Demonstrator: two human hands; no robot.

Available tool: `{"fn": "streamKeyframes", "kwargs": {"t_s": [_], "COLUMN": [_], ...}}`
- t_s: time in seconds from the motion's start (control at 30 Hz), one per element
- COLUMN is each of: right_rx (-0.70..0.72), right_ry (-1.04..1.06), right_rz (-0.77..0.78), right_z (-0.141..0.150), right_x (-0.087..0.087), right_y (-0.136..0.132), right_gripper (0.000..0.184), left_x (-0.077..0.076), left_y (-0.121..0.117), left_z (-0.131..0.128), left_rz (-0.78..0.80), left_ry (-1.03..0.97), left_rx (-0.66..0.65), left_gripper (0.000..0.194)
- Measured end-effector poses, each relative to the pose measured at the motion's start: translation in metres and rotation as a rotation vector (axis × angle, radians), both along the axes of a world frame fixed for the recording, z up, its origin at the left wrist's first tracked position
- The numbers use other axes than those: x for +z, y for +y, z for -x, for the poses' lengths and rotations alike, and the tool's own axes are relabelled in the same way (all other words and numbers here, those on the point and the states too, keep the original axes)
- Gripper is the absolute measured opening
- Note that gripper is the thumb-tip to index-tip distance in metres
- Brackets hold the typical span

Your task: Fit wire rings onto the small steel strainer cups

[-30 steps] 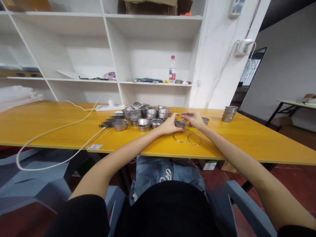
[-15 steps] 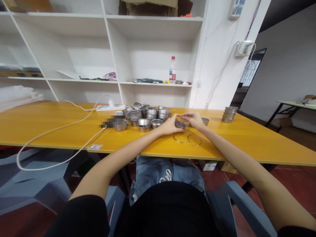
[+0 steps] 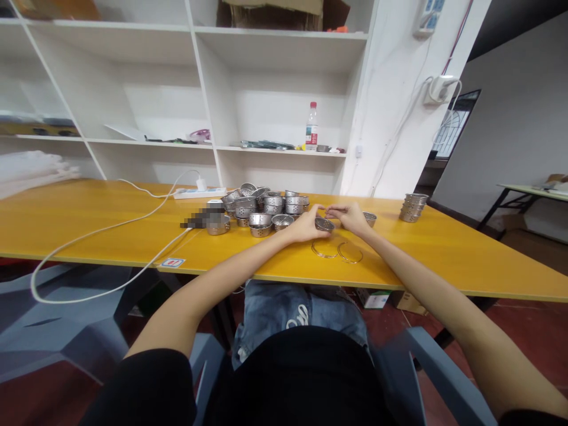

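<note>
Head view, left to right: white bundle (image 3: 33, 168) at far left end of yellow bench (image 3: 89, 201). Grey-blue chair (image 3: 66, 322) below, at front edge. White cable (image 3: 106, 225) looping across bench and out over that edge. Small label (image 3: 173, 262) near edge. White power strip (image 3: 202, 193) at back. Dark item (image 3: 197, 219) pixelated, too masked to identify; single perforated metal cup (image 3: 219, 226) touching or just beside, cannot tell. Next, heap of metal cups (image 3: 261, 208), several high, some tilted. Left hand (image 3: 307, 226) just right of heap, fingers wrapped round one held cup (image 3: 324, 225), mouth up, thumb on near side. Cannot tell whether base touches bench. Red-capped bottle (image 3: 312, 130) on shelf behind. Pair of thin wire rings (image 3: 324, 257) side by side on bench, nearer than both hands. Right hand (image 3: 349, 216) facing left, fingers bunched near held cup; cannot tell whether pinching anything. Another cup (image 3: 370, 219) behind right wrist, partly hidden. Upright cup stack (image 3: 413, 208) well apart, toward right.
</note>
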State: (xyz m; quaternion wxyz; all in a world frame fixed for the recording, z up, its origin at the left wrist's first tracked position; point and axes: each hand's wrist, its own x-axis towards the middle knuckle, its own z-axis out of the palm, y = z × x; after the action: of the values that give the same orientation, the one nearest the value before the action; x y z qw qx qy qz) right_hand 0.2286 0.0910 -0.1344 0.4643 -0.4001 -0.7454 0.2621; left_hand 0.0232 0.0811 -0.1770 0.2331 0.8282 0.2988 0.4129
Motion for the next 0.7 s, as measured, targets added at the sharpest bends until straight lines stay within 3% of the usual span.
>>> {"fn": "streamKeyframes", "kwargs": {"t_s": [0.3,0.7], "right_rx": [-0.002,0.024], "right_ry": [-0.091,-0.038], "right_rz": [-0.085,-0.023], "right_z": [-0.0029,-0.0011], "right_x": [0.0037,0.0052], "right_y": [-0.0022,-0.0050], "right_gripper": [0.013,0.016], "left_x": [0.0004,0.0007], "left_y": [0.0000,-0.0003], "left_z": [0.0004,0.0005], "left_rz": [0.005,0.009], "left_ry": [0.004,0.001], "left_rx": [0.009,0.003], "left_gripper": [0.088,0.088]}}
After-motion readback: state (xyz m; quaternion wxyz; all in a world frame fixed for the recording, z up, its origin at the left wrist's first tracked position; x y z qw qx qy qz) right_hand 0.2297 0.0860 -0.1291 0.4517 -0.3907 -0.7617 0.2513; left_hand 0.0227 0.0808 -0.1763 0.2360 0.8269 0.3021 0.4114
